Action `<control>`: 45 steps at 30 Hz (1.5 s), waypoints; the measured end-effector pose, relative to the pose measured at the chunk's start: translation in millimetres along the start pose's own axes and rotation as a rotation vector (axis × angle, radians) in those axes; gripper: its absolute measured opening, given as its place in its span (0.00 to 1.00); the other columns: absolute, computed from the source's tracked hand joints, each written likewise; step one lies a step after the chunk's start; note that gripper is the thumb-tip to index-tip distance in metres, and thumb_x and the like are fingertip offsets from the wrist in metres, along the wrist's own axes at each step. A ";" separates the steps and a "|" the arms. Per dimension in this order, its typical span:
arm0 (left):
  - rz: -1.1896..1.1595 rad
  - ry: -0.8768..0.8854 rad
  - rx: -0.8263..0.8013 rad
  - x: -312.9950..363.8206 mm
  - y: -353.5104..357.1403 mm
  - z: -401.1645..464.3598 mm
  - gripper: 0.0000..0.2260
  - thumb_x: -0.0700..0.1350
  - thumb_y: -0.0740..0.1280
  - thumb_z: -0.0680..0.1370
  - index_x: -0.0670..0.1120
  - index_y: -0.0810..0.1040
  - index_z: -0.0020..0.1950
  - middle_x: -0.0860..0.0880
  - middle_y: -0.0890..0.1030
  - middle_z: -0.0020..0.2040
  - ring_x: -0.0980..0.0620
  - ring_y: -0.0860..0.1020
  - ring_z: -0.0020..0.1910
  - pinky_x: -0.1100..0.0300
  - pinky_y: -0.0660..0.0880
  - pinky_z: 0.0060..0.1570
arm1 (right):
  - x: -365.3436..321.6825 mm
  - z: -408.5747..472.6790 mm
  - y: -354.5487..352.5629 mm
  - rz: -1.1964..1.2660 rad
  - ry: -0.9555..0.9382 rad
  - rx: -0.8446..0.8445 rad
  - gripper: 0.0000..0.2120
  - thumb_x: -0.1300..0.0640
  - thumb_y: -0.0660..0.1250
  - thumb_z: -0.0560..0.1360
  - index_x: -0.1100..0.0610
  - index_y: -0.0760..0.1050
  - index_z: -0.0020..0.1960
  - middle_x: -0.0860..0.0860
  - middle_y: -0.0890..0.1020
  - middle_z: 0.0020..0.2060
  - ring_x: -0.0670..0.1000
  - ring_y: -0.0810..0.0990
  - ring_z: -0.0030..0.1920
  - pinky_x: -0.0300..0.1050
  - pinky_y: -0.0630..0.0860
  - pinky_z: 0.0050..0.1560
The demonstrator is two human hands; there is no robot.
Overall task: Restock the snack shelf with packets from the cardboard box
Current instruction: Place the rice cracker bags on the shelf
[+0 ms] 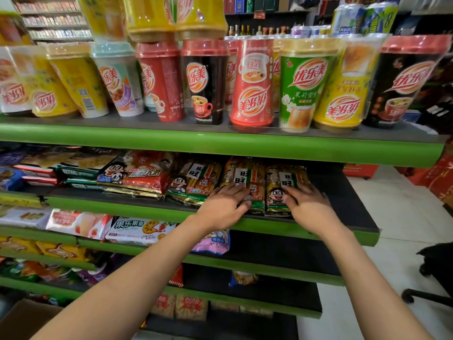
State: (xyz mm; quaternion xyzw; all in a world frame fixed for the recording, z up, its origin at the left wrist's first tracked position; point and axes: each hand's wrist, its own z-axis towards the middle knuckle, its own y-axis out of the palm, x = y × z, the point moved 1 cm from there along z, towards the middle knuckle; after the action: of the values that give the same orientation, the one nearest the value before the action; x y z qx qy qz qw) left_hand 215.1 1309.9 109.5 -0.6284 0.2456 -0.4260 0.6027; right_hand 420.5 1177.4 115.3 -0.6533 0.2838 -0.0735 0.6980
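Note:
Two green-and-gold snack packets lie side by side on the second shelf (348,212). My left hand (224,207) rests flat on the left packet (247,175), fingers spread over its front. My right hand (310,204) lies on the right packet (282,185), fingers pointing left across its lower half. Another packet of the same kind (193,182) lies just left of them. A corner of the cardboard box (27,315) shows at the bottom left, its contents hidden.
Tall drink cups (252,84) fill the shelf above, close over my hands. Red snack bags (144,173) lie further left. Bare dark shelf lies right of the packets. Lower shelves hold more bags. A black chair base (431,273) stands on the white floor at the right.

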 end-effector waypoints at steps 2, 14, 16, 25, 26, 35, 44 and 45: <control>0.002 0.018 -0.003 -0.4 -1.3 -4.2 0.25 0.60 0.50 0.84 0.55 0.61 0.79 0.53 0.60 0.81 0.52 0.54 0.80 0.44 0.54 0.76 | -10.3 -8.6 3.9 0.000 -0.032 0.068 0.25 0.39 0.50 0.83 0.44 0.63 0.77 0.50 0.59 0.80 0.56 0.52 0.80 0.62 0.46 0.77; -0.284 -0.143 0.246 -68.4 -30.5 -117.7 0.13 0.47 0.64 0.80 0.45 0.81 0.61 0.47 0.82 0.58 0.48 0.75 0.60 0.55 0.70 0.62 | -177.5 -51.2 51.5 0.099 -0.518 0.182 0.20 0.51 0.64 0.80 0.54 0.74 0.70 0.53 0.73 0.71 0.55 0.67 0.73 0.48 0.57 0.75; -0.385 -0.308 0.278 -108.5 -29.5 -160.8 0.11 0.44 0.65 0.80 0.44 0.82 0.59 0.47 0.82 0.57 0.49 0.77 0.58 0.63 0.68 0.56 | -214.6 -57.5 69.5 0.134 -0.595 0.116 0.19 0.52 0.64 0.80 0.55 0.75 0.70 0.52 0.74 0.70 0.52 0.67 0.72 0.47 0.59 0.74; -0.916 -1.004 0.441 -303.4 13.7 -411.8 0.07 0.35 0.65 0.80 0.45 0.81 0.48 0.47 0.81 0.42 0.50 0.76 0.41 0.56 0.72 0.47 | -395.1 -78.9 210.7 0.234 -0.700 -0.329 0.14 0.55 0.67 0.80 0.54 0.77 0.65 0.49 0.78 0.61 0.48 0.75 0.60 0.37 0.65 0.60; -0.962 -1.073 0.482 -324.4 21.9 -442.0 0.08 0.34 0.65 0.80 0.43 0.81 0.48 0.46 0.81 0.42 0.50 0.77 0.41 0.58 0.72 0.46 | -420.8 -83.0 232.8 0.234 -0.701 -0.381 0.14 0.56 0.67 0.79 0.54 0.77 0.65 0.47 0.77 0.59 0.48 0.75 0.59 0.34 0.63 0.58; -1.269 -1.461 0.490 -545.9 136.0 -634.1 0.07 0.31 0.61 0.80 0.41 0.76 0.50 0.44 0.78 0.40 0.52 0.74 0.35 0.64 0.71 0.34 | -638.8 -109.6 480.9 0.152 -0.508 -0.745 0.11 0.60 0.69 0.77 0.56 0.80 0.60 0.52 0.82 0.54 0.51 0.80 0.55 0.43 0.72 0.56; -1.479 -1.737 0.294 -688.9 261.0 -692.5 0.10 0.39 0.62 0.83 0.47 0.74 0.42 0.50 0.77 0.31 0.57 0.74 0.25 0.66 0.67 0.26 | -737.1 -95.0 703.7 0.040 -0.270 -0.994 0.08 0.62 0.68 0.78 0.60 0.80 0.57 0.58 0.83 0.53 0.57 0.81 0.56 0.52 0.75 0.61; -1.517 -1.744 0.283 -702.7 281.6 -691.9 0.09 0.39 0.62 0.83 0.47 0.74 0.43 0.49 0.77 0.33 0.55 0.74 0.27 0.65 0.68 0.28 | -739.9 -89.5 730.7 0.033 -0.243 -1.003 0.07 0.61 0.68 0.78 0.59 0.80 0.56 0.56 0.83 0.52 0.56 0.80 0.55 0.51 0.75 0.59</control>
State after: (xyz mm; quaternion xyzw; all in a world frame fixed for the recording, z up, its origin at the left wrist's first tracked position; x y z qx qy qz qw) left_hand -665.5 1465.3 -392.9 -0.6210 -0.7413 -0.1241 0.2224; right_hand -432.2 1548.7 -358.2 -0.9069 0.2113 0.1592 0.3280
